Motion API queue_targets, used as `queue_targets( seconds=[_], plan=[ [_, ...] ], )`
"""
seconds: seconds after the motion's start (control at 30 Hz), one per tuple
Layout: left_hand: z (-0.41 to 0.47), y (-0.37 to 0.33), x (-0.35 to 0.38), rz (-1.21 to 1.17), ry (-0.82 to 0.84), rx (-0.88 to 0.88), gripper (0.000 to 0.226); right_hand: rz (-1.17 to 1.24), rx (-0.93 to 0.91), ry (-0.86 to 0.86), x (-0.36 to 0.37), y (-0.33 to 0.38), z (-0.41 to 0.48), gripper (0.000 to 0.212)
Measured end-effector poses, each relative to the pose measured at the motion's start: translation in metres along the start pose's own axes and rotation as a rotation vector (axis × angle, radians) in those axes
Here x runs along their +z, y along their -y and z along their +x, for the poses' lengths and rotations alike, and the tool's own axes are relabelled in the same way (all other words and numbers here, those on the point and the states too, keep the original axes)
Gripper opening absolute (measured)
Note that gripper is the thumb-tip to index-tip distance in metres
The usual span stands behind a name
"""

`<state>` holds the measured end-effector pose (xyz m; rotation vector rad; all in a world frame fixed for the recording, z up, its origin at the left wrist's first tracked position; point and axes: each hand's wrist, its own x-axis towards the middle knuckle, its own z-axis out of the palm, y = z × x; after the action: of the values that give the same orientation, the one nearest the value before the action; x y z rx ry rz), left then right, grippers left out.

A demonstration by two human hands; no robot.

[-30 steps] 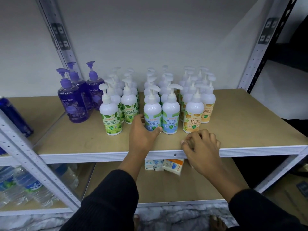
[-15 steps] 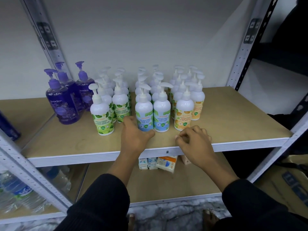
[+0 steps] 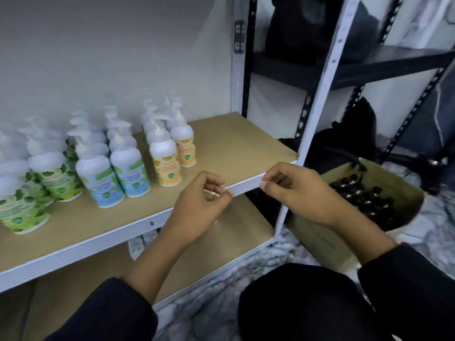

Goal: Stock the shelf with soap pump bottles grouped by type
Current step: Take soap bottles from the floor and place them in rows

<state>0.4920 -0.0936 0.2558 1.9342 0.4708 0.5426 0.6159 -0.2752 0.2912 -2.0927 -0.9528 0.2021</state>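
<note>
**Position of stock.** The pump bottles stand upright on the shelf (image 3: 234, 143) in rows by label: green-label bottles (image 3: 22, 207) at the far 9 o'clock end, then blue-label bottles (image 3: 105, 183), then orange-label bottles (image 3: 167, 166). Bare board lies at 3 o'clock of the orange row. A cardboard box (image 3: 407, 193) on the floor at 3 o'clock holds dark-capped items (image 3: 357, 193); blur hides their type.

**Hand state.** The left hand (image 3: 199, 205) and the right hand (image 3: 295, 193) hover at the shelf's front edge. The fingers of each are loosely curled, and nothing shows in either.

**Handling.**
- Each bottle is probably rigid plastic and, if full, moderately heavy.
- The glossy label may slip.
- Grip round the body, below the shoulder.
- Do not lift by the pump head, which is likely the weakest part.
- Set each bottle down gently, because a packed row could topple.
</note>
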Motion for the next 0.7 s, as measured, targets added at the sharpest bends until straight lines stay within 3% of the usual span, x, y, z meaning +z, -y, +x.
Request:
queue_targets(
  seconds=[0.37,0.53,0.7],
  plan=[
    [0.018,0.008,0.209,0.115,0.821,0.096,0.024,-0.008,0.512,-0.124,-0.082,-0.192,-0.143,0.005],
    [0.002,0.041,0.289,0.188,1.128,0.054,0.029,0.053,0.711,-0.095,-0.078,-0.271,-0.207,0.003],
    [-0.017,0.091,0.351,0.332,1.336,0.021,0.036,0.111,0.871,0.024,-0.055,-0.346,-0.263,0.007]
  ],
)
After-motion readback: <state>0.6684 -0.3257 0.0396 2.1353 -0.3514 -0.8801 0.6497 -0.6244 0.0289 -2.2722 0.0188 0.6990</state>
